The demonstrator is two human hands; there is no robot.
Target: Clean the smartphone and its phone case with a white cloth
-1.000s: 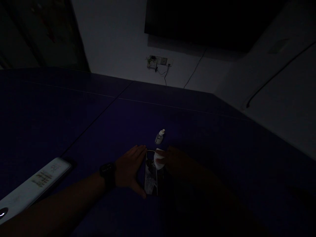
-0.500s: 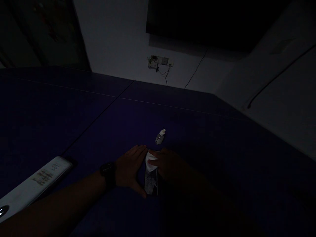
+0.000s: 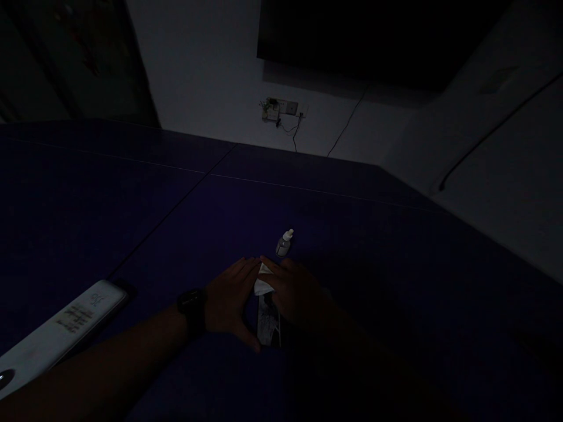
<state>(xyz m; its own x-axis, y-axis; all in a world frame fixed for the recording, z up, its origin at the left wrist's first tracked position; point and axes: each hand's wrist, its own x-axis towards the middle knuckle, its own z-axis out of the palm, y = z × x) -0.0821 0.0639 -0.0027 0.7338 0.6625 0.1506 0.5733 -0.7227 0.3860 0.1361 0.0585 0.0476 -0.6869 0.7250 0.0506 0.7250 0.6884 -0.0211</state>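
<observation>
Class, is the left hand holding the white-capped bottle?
No, the bottle sits on the blue surface, apart from the left hand.

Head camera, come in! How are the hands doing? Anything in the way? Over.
Left hand spread beside dark, rectangular, phone-like slab. Right hand on white cloth at slab's far end. Small clear white-capped bottle just beyond, off the slab.

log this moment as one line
left hand: at left edge of phone-like slab | right hand: holding white cloth on slab's far end | white-capped bottle: beyond slab
</observation>
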